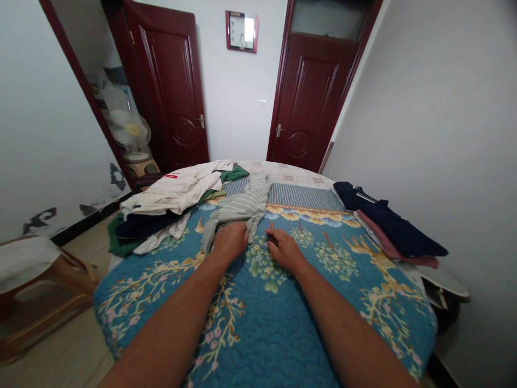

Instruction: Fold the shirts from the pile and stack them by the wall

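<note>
A pale grey-green shirt [238, 207] with thin white stripes lies loosely bunched on the blue flowered cover [258, 345]. My left hand [231, 240] is closed on the shirt's near edge, its fingertips partly hidden. To the right of the shirt, my right hand [285, 249] rests just above the cover. Its fingers are bent, with a gap between them and the thumb, and I see nothing held there.
A loose heap of clothes [173, 188], white on top, lies at the left. Folded clothes [391, 226], dark blue over pink, are stacked at the right edge. A stool [48, 285] stands at the left, a fan [129, 129] behind. Two dark red doors [173, 81] are at the back.
</note>
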`<state>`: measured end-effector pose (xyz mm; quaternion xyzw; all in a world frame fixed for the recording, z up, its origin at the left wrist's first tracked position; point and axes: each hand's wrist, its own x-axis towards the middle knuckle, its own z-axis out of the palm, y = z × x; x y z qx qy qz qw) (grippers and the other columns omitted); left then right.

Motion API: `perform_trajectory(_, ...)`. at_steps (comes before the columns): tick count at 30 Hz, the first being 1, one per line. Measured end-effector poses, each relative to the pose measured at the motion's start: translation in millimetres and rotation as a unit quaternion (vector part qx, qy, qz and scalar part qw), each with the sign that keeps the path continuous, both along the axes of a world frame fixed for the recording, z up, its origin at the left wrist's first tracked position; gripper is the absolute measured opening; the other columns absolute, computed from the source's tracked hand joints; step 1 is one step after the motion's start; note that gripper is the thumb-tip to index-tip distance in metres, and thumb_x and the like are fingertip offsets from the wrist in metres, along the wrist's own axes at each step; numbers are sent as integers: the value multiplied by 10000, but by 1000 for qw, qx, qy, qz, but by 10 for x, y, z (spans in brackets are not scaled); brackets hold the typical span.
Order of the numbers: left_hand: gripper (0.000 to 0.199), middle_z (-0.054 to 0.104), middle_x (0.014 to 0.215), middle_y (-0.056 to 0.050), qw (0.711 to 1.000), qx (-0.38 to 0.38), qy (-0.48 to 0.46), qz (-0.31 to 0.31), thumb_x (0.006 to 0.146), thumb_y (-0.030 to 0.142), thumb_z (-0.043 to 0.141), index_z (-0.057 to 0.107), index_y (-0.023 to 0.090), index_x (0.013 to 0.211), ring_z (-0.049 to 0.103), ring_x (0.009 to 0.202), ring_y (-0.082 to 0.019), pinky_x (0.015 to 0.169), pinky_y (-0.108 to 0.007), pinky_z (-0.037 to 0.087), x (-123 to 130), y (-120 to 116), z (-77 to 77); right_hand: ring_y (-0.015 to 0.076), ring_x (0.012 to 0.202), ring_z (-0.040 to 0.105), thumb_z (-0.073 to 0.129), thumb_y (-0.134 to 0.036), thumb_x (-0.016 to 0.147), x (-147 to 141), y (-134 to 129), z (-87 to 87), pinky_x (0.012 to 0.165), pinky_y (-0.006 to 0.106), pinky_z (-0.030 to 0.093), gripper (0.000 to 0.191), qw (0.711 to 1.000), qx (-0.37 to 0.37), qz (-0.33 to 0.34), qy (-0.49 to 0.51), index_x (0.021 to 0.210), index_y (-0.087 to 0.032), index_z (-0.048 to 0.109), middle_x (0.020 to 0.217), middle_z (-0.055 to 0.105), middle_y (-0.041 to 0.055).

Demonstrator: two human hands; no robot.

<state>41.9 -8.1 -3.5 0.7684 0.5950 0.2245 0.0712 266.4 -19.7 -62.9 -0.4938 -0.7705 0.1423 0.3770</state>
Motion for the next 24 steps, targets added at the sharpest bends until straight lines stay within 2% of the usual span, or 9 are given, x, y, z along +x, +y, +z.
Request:
perform_trajectory(3, 172, 766, 896, -68, 971, -122, -117, -168, 917, 341, 655, 752, 199, 914, 671, 820, -213, 741, -301, 485, -40, -74, 131, 266, 1141, 711, 610, -215, 903, 22, 35, -8, 1084, 442, 530, 498, 997, -10, -20, 70, 1391, -225, 707, 1262, 768, 116)
perform_trajectory(5, 257, 760, 874, -33, 892, -271, -188, -309, 864, 443, 738, 768, 200, 945, 645, 758, -181, 701, -276, 486, -84, -133, 233, 257, 1122, 726, 588, -278, 934, 46, 67, -14, 1057, 439, 547, 543, 989, -30, -45, 141, 1472, -229, 642, 1296, 758, 111)
perform_trajectory(7, 355, 756, 849, -19, 810, -386, -207, -389, 798, 525, 822, 784, 202, 941, 629, 722, -163, 686, -264, 486, -97, -181, 282, 254, 1095, 735, 562, -342, 963, 79, 95, -14, 1031, 433, 556, 579, 976, -48, -84, 195, 1527, -217, 587, 1268, 766, 106)
perform_trajectory(9, 399, 749, 811, -16, 775, -435, -193, -416, 745, 561, 880, 798, 206, 907, 616, 697, -156, 682, -265, 482, -72, -206, 261, 256, 1066, 736, 540, -391, 979, 113, 113, -10, 1011, 422, 557, 593, 968, -55, -117, 214, 1539, -197, 577, 1190, 781, 100)
perform_trajectory(15, 376, 742, 802, 2, 757, -476, -148, -423, 715, 535, 908, 803, 235, 917, 600, 686, -145, 661, -258, 471, 51, -221, 100, 220, 857, 713, 635, -407, 882, 155, 141, -23, 885, 376, 574, 631, 973, -73, -100, 192, 1474, -191, 642, 1012, 783, 46)
perform_trajectory(17, 355, 721, 779, 3, 767, -480, -149, -399, 757, 526, 858, 780, 220, 921, 597, 668, -147, 629, -257, 465, 46, -216, 118, 225, 866, 704, 637, -374, 838, 161, 159, -28, 889, 381, 563, 493, 977, -77, -81, 182, 1280, -193, 756, 966, 783, 42)
perform_trajectory(19, 345, 681, 724, 10, 813, -432, -166, -354, 797, 532, 796, 736, 202, 876, 582, 638, -147, 600, -257, 447, 2, -183, 169, 233, 859, 696, 632, -364, 806, 183, 181, -20, 862, 376, 557, 385, 970, -88, -79, 212, 1108, -198, 803, 928, 787, 46)
perform_trajectory(22, 352, 667, 729, 1, 919, -247, -185, -246, 859, 546, 698, 698, 194, 853, 589, 671, -163, 626, -268, 440, -124, -72, 232, 221, 772, 656, 640, -380, 753, 252, 218, 18, 757, 334, 529, 358, 933, -78, -144, 319, 1008, -190, 805, 834, 765, 31)
perform_trajectory(24, 378, 725, 861, -38, 966, -121, -164, -156, 866, 555, 680, 724, 188, 944, 634, 770, -198, 695, -293, 470, -209, 15, 215, 199, 705, 610, 618, -389, 729, 307, 238, 51, 697, 303, 489, 329, 899, -40, -201, 386, 928, -188, 786, 734, 713, 2)
